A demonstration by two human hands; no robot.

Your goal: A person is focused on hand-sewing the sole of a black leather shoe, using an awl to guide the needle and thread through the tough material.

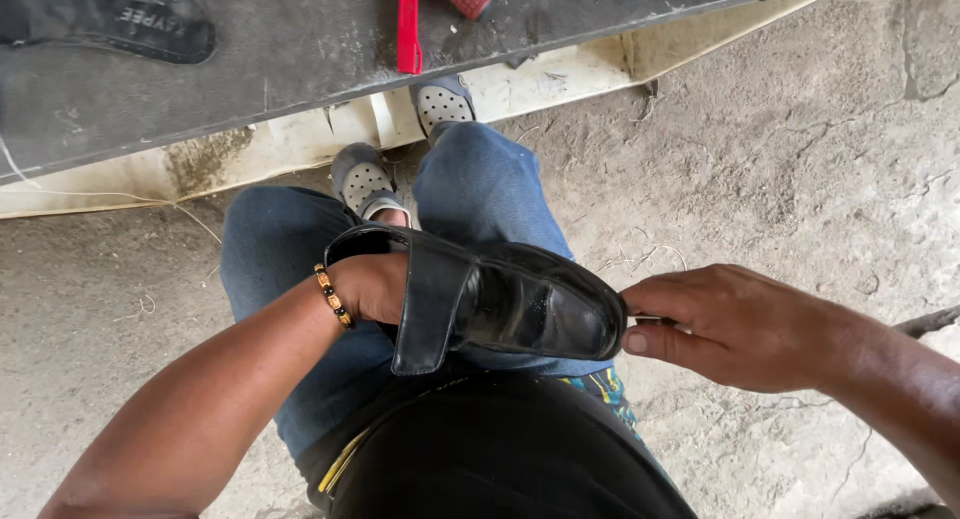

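Observation:
A black leather loafer (520,304) lies across my lap, toe pointing right. My left hand (370,284) is pushed inside the shoe's opening, so its fingers are hidden; a beaded bracelet sits on that wrist. My right hand (720,324) is at the toe, thumb and fingers pinched together against the sole edge, seemingly on a thin tool that barely shows. A loose black strap or tongue (430,304) hangs across the shoe's middle.
A dark grey board (300,49) lies ahead with a black shoe sole (110,19) and red-handled tools (408,24) on it. My feet in grey perforated clogs (365,184) rest below it. Bare concrete floor (780,159) lies to the right.

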